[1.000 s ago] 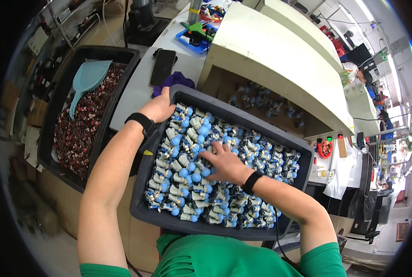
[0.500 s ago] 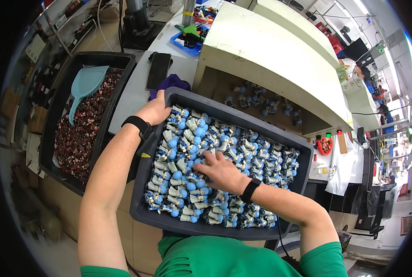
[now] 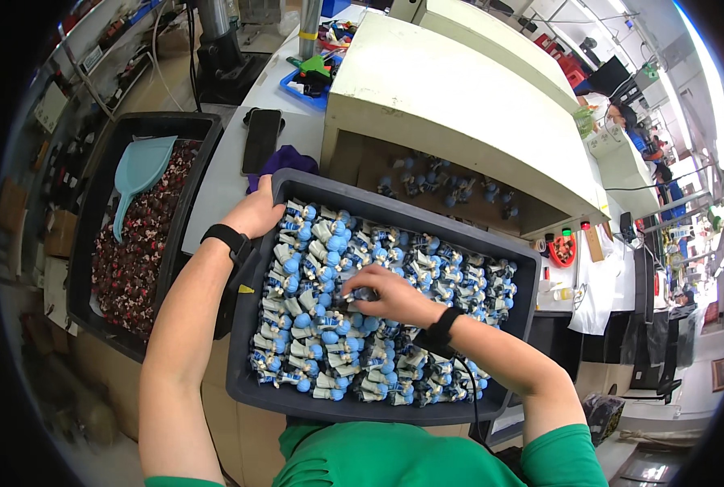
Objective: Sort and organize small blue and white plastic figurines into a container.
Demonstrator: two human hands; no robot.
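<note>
A deep black tray (image 3: 394, 412) is filled with rows of small figurines (image 3: 329, 341) with round light-blue heads and white-and-blue bodies. My left hand (image 3: 252, 213) is closed on the tray's rim at its far left corner. Over the middle of the tray, my right hand (image 3: 386, 294) has its thumb and fingers curled together round a figurine (image 3: 364, 295), of which only a greyish part shows between them. Neighbouring figurines lie close below that hand.
A cream hood-like housing (image 3: 459, 97) stands behind the tray, with more figurines (image 3: 451, 185) under it. At left, a black bin (image 3: 78, 276) of small brown-red pieces holds a light-blue dustpan (image 3: 143, 166). A phone (image 3: 261, 140) and purple cloth (image 3: 285, 162) lie beyond my left hand.
My right hand has gone from spread fingers resting on the figurines to a pinch round one of them. My left hand stays on the rim. The whole view has shifted slightly.
</note>
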